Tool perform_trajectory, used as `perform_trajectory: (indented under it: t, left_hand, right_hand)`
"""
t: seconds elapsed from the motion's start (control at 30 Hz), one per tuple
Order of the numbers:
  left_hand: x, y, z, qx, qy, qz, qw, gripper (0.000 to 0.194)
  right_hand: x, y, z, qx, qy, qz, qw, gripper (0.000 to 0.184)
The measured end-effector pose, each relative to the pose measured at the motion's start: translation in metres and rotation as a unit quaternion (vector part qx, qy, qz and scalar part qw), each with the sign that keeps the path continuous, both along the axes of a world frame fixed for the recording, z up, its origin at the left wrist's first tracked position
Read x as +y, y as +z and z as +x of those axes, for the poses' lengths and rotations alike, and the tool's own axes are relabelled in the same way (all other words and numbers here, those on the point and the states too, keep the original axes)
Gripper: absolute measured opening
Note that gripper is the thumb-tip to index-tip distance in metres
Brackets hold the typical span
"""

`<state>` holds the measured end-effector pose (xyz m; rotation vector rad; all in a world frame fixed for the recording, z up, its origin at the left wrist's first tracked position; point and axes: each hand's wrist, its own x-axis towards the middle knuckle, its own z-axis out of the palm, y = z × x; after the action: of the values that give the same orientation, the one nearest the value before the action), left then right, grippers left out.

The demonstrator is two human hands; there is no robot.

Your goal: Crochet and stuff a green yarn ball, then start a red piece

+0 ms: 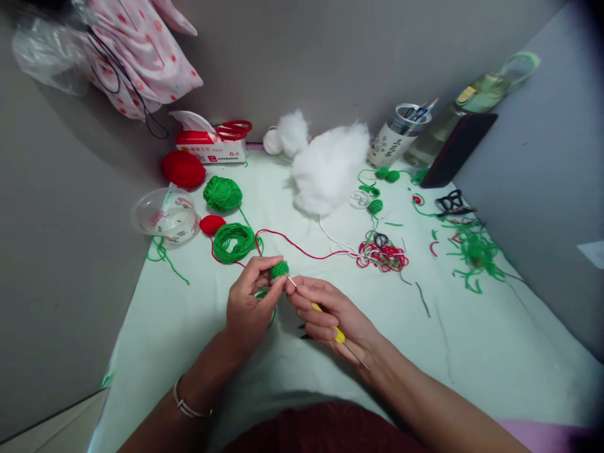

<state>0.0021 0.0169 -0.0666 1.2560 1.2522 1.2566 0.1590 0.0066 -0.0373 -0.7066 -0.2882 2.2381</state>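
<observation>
Near the middle of the table, my left hand is closed on a small green crocheted piece, pinched between thumb and fingers. My right hand grips a crochet hook by its yellow handle, and the thin metal tip reaches the green piece's right edge. Green yarn hangs below the left hand. Beyond that hand lie a loose coil of green yarn, a green yarn ball and a small red yarn piece. A dark pointed item, partly covered by my right hand, cannot be made out.
White stuffing sits at the back, left of a pen holder and a bottle. A tangle of red yarn and green scraps lie rightward. Leftward stand a plastic bowl and a tissue box with red scissors.
</observation>
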Motion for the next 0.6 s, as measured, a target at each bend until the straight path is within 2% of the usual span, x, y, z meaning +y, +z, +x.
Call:
perform_trajectory:
  t: [0.27, 0.37, 0.43, 0.53, 0.6]
  left_hand:
    - [0.001, 0.001, 0.000, -0.002, -0.014, -0.034, 0.999, 0.024]
    - [-0.001, 0.002, 0.002, -0.013, -0.035, -0.044, 0.998, 0.023]
    - [-0.003, 0.004, 0.004, -0.030, -0.052, -0.059, 0.996, 0.022]
    - [-0.002, 0.008, 0.009, -0.058, -0.067, -0.088, 0.992, 0.016]
    - [0.000, 0.012, 0.012, -0.073, -0.070, -0.107, 0.989, 0.013]
  right_hand:
    - [0.004, -0.010, 0.003, -0.031, -0.004, 0.015, 0.999, 0.013]
    - [0.006, -0.008, 0.006, -0.059, -0.003, 0.030, 0.998, 0.014]
    - [0.003, -0.002, 0.007, -0.111, -0.001, 0.066, 0.992, 0.016]
    - [-0.005, 0.009, 0.004, -0.248, -0.007, 0.151, 0.957, 0.023]
    - [-0.013, 0.014, 0.001, -0.355, -0.010, 0.216, 0.909, 0.027]
